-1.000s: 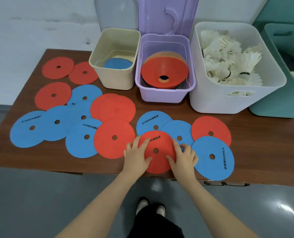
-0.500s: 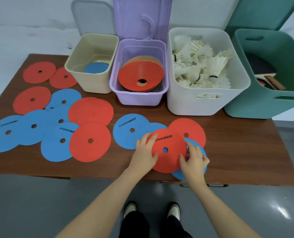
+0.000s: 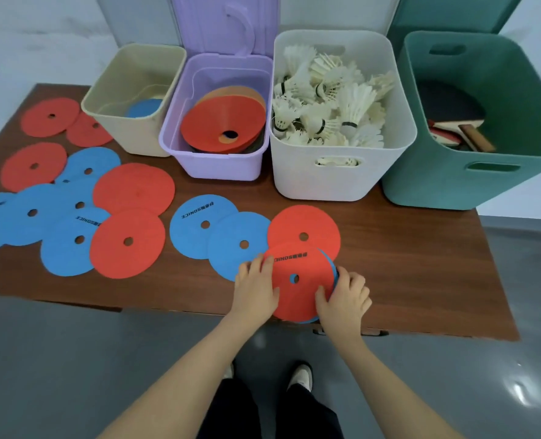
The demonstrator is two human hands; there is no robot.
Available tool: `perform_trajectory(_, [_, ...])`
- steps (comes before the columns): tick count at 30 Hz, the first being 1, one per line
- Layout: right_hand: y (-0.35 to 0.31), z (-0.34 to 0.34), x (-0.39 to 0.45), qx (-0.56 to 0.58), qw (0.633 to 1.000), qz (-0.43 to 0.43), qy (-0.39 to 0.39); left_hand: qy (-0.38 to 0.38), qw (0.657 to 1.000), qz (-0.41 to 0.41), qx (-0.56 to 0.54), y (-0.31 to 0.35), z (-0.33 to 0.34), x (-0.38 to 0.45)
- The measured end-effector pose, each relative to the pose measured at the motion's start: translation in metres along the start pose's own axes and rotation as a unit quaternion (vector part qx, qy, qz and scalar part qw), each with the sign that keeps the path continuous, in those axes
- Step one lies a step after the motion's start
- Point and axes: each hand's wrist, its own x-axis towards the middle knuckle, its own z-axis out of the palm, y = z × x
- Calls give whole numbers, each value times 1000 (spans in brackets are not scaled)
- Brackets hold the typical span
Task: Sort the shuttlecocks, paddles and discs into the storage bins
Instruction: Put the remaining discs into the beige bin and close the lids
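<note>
1. While loose discs (image 3: 70,198) cover the table (image 3: 405,274) at the frame's left, the left hand (image 3: 256,288) presses flat on a red disc (image 3: 301,280), lower centre.
2. The right hand (image 3: 345,296) pinches its right edge over a blue disc (image 3: 335,274).
3. Four bins (image 3: 332,175) line the top.

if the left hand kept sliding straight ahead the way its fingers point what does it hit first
Probably the blue disc just beyond the left hand, whose fingers already lie at its near edge; farther along that line is the white bin.

red disc (image 3: 297,296) flat on blue disc (image 3: 335,274) | table's near edge
</note>
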Motion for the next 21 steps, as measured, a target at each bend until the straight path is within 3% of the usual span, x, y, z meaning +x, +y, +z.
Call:
perform_trajectory(6, [3, -7, 7, 70, 996, -6, -50, -14, 1000, -7, -21, 4, 2, -3])
perform_trajectory(12, [13, -24, 16, 175, 979, -83, -69, 20, 993, -11, -115, 12, 9, -4])
perform_trajectory(17, [12, -28, 22, 216, 971, -41, -94, 45, 967, -87, -237, 13, 12, -1])
perform_trajectory(21, [12, -29, 25, 217, 970, -50, -98, 54, 958, -82, -270, 12, 10, 2])
